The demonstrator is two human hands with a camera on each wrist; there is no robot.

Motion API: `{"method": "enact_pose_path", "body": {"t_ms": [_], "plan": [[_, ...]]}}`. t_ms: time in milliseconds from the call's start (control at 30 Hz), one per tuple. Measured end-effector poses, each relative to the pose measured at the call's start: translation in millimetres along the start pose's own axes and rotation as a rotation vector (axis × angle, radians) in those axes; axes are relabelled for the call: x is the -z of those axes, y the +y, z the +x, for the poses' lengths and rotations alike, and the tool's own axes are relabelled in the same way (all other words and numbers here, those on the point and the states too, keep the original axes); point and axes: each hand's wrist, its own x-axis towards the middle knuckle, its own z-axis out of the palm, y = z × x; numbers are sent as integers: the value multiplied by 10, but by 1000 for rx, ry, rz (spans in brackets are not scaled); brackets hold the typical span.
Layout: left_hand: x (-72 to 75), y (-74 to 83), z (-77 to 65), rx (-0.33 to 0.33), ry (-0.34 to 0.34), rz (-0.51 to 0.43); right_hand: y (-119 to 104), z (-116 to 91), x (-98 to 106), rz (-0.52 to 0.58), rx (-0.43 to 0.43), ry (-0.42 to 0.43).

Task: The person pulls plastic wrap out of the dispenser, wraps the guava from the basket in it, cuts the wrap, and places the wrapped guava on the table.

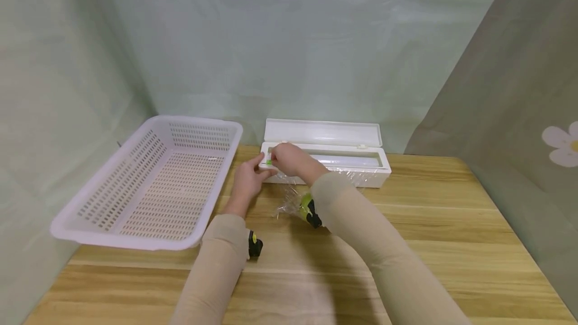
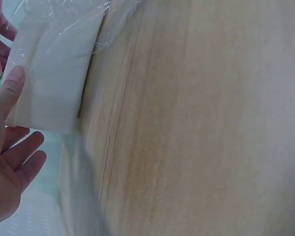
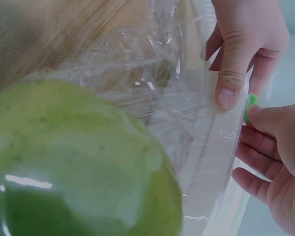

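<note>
A white cling film dispenser box (image 1: 379,178) stands at the back of the table with its lid (image 1: 322,132) raised and a film roll (image 1: 345,161) inside. My left hand (image 1: 248,182) holds its left end, thumb on the front edge and fingers round the end. My right hand (image 1: 291,158) reaches across and pinches a small green slider (image 3: 251,107) at that end, close to the left thumb. Clear cling film (image 3: 147,83) hangs over the box front. A round green fruit (image 3: 78,157) lies in front of the box beside the film, partly hidden under my right wrist.
A large white slotted basket (image 1: 217,189) stands on the left of the wooden table (image 1: 433,234). Pale green sheeting (image 1: 316,54) rises behind the box, and a grey-brown sheet with a flower (image 1: 562,144) hangs at right.
</note>
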Motion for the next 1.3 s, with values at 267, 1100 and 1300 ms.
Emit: {"method": "enact_pose_path", "body": {"t_ms": [267,1100,1300], "plan": [[-23,-25,9,-15,16,-15,-4,-19,-9,7,-34,-11],[6,9,-7,16,-14,-39,66,-47,-44,1,3,21],[12,0,-4,17,-20,-34,65,-68,-32,-8,12,23]]}}
